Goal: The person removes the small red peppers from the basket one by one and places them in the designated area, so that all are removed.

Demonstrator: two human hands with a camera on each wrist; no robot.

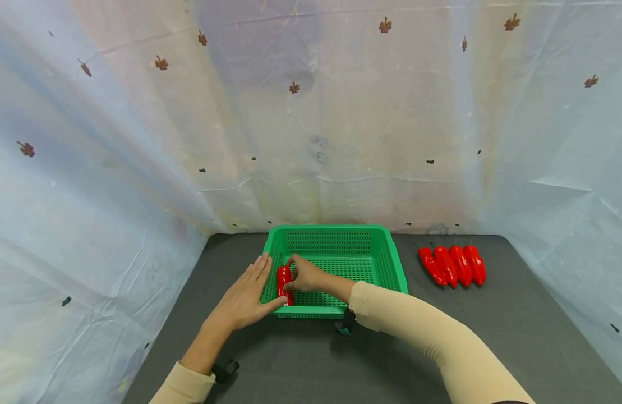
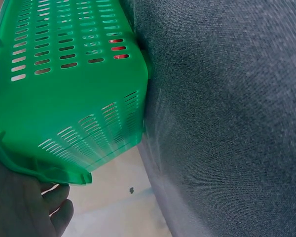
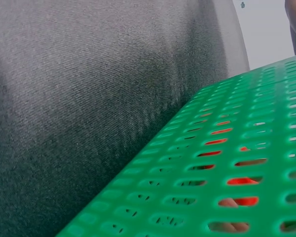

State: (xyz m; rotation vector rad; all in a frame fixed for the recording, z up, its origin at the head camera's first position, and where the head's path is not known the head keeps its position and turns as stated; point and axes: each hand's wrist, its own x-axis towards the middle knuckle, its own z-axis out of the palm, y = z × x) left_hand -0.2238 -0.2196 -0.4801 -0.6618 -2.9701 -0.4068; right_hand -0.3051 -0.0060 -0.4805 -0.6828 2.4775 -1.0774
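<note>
A green plastic basket with slotted walls stands on the dark table. Inside it, along the left wall, a glossy red chili pepper lies lengthwise. My right hand reaches in over the near side and pinches this pepper between thumb and fingers. On the left rim rests my left hand, fingers straight and pointing away, thumb stretched over the near left corner. In the left wrist view its fingers show at the basket's rim. Red shows through the wall slots in both wrist views.
Several red chili peppers lie side by side on the table, right of the basket, stems toward the back. A pale plastic sheet with brown leaf marks hangs behind the table and at its sides.
</note>
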